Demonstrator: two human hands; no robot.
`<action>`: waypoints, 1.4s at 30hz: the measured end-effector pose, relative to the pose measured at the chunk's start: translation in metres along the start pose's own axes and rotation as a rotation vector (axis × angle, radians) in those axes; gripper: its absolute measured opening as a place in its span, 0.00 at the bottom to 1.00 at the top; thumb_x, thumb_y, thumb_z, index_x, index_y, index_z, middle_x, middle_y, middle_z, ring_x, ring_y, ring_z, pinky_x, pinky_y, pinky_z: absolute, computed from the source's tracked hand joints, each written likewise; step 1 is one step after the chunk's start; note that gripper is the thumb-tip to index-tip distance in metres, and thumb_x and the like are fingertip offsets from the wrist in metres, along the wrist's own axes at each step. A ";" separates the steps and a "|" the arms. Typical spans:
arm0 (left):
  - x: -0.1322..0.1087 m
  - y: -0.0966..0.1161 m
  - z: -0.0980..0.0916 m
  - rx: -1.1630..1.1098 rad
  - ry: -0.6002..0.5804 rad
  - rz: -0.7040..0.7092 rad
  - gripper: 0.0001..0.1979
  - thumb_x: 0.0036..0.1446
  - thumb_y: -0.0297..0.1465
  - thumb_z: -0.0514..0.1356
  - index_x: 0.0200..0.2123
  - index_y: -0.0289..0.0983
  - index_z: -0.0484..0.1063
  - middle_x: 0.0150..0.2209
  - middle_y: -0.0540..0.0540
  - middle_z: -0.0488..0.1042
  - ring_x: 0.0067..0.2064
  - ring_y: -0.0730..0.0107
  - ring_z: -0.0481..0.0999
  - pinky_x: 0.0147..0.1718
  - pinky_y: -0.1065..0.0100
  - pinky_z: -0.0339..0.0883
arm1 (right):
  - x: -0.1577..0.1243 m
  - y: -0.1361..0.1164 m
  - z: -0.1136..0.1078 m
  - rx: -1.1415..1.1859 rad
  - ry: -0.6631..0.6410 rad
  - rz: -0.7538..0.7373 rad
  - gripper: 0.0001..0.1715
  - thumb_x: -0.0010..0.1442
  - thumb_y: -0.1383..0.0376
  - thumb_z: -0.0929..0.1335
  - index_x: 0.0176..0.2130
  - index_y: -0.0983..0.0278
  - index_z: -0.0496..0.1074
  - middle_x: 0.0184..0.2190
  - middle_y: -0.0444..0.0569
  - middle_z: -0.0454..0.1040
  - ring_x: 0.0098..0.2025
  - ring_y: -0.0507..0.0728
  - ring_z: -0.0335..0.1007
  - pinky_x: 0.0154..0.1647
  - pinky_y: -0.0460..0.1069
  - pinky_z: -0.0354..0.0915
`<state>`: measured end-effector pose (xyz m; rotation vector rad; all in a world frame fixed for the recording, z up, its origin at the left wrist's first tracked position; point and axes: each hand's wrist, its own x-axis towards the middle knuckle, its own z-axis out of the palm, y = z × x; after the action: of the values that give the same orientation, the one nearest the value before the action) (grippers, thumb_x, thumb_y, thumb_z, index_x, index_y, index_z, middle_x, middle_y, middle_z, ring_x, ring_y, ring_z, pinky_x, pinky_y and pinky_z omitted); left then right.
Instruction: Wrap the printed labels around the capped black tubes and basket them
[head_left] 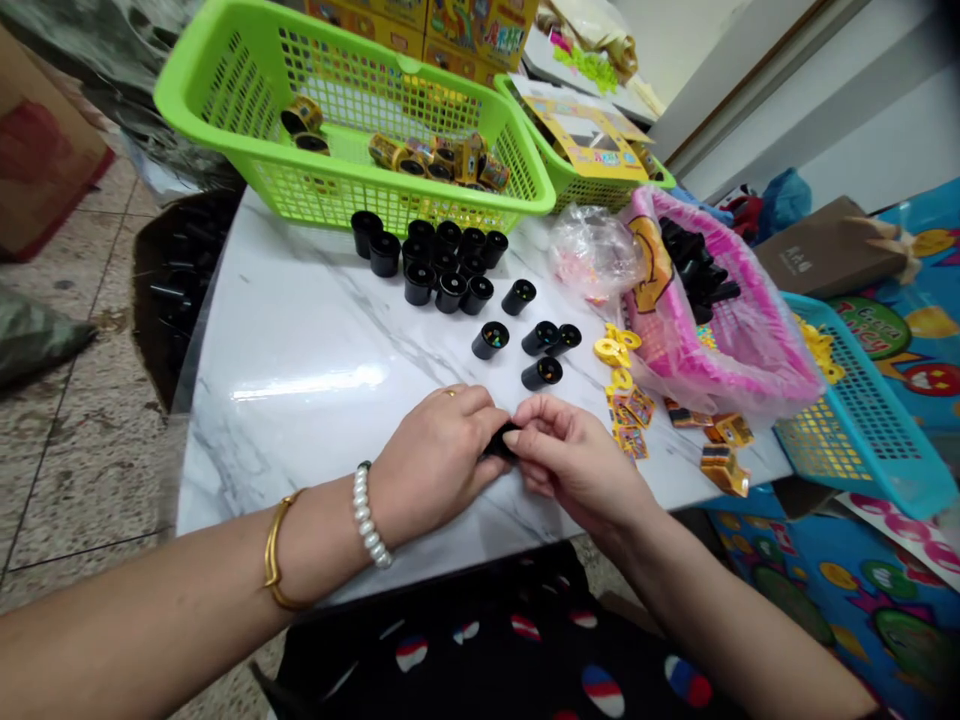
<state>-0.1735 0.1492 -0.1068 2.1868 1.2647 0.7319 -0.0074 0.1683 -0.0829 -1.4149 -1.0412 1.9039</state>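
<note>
My left hand point(442, 455), with a pearl bracelet and a gold bangle on its arm, is closed around a small black piece point(501, 441) over the table's front part. My right hand point(574, 460) touches the same piece from the right, its thumb and fingers pinched against it. Several black cups point(450, 290) stand grouped behind my hands, below the green basket. Closer by are a few more cups point(490, 341), some with small coloured bits inside. Right of them lie yellow rings point(616, 345) and small printed pieces point(631, 440).
A long green basket point(360, 185) holds yellow-wrapped cups at the back. On the right are a pink-rimmed basket point(780, 340) with black parts, a clear plastic bag point(592, 250) and a blue basket point(862, 430). Yellow wrapped pieces point(724, 468) lie near the table's right edge.
</note>
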 end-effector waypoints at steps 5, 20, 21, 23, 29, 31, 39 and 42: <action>0.000 -0.002 0.003 -0.044 0.000 -0.050 0.08 0.56 0.29 0.63 0.39 0.34 0.76 0.37 0.43 0.74 0.41 0.59 0.73 0.43 0.60 0.70 | 0.008 -0.004 0.000 -0.016 -0.036 -0.021 0.15 0.48 0.63 0.76 0.29 0.63 0.67 0.12 0.31 0.60 0.12 0.45 0.53 0.13 0.42 0.62; 0.002 -0.003 0.003 -0.052 0.003 -0.042 0.08 0.54 0.29 0.65 0.38 0.37 0.79 0.36 0.45 0.74 0.39 0.62 0.75 0.40 0.63 0.69 | 0.018 -0.006 -0.009 -0.056 -0.095 0.113 0.13 0.46 0.69 0.73 0.28 0.62 0.63 0.13 0.32 0.67 0.13 0.47 0.65 0.24 0.49 0.76; 0.002 -0.002 0.002 -0.048 0.003 -0.042 0.07 0.54 0.29 0.65 0.38 0.37 0.78 0.35 0.45 0.74 0.39 0.62 0.75 0.40 0.63 0.69 | 0.017 -0.005 -0.010 -0.059 -0.106 0.108 0.14 0.47 0.68 0.73 0.28 0.62 0.63 0.13 0.33 0.68 0.13 0.47 0.66 0.24 0.47 0.75; 0.002 -0.001 0.001 -0.037 -0.003 -0.044 0.07 0.54 0.28 0.64 0.38 0.36 0.78 0.35 0.45 0.74 0.39 0.61 0.75 0.40 0.63 0.69 | 0.014 -0.003 -0.013 -0.077 -0.145 0.086 0.16 0.49 0.65 0.75 0.31 0.62 0.64 0.15 0.34 0.70 0.15 0.49 0.71 0.23 0.45 0.73; 0.002 0.000 0.001 0.007 0.002 -0.040 0.08 0.55 0.32 0.64 0.37 0.34 0.78 0.35 0.43 0.74 0.39 0.60 0.75 0.38 0.63 0.69 | 0.006 0.009 -0.024 -0.069 -0.163 -0.131 0.18 0.53 0.62 0.77 0.39 0.62 0.69 0.21 0.36 0.74 0.23 0.51 0.77 0.31 0.48 0.75; 0.001 -0.001 0.001 0.007 0.013 -0.039 0.09 0.55 0.31 0.64 0.39 0.34 0.78 0.35 0.44 0.74 0.39 0.60 0.75 0.37 0.63 0.69 | 0.003 0.010 -0.025 -0.068 -0.140 -0.135 0.17 0.53 0.61 0.77 0.39 0.62 0.70 0.22 0.37 0.74 0.24 0.51 0.76 0.32 0.49 0.75; 0.002 0.000 -0.001 0.015 -0.022 -0.038 0.07 0.56 0.30 0.64 0.37 0.34 0.78 0.34 0.44 0.72 0.37 0.61 0.73 0.36 0.63 0.68 | -0.013 0.002 -0.019 -0.584 0.071 -0.442 0.08 0.56 0.62 0.75 0.36 0.61 0.76 0.29 0.45 0.76 0.30 0.53 0.75 0.34 0.48 0.71; 0.003 0.000 -0.002 0.027 -0.038 -0.040 0.07 0.57 0.30 0.63 0.38 0.33 0.78 0.35 0.44 0.72 0.37 0.60 0.73 0.37 0.63 0.68 | -0.017 -0.005 -0.016 -0.907 0.158 -0.601 0.04 0.56 0.64 0.74 0.34 0.62 0.77 0.31 0.46 0.76 0.31 0.53 0.73 0.32 0.48 0.69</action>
<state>-0.1735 0.1519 -0.1046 2.1797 1.3024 0.6577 0.0126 0.1618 -0.0721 -1.3924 -2.0958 0.8752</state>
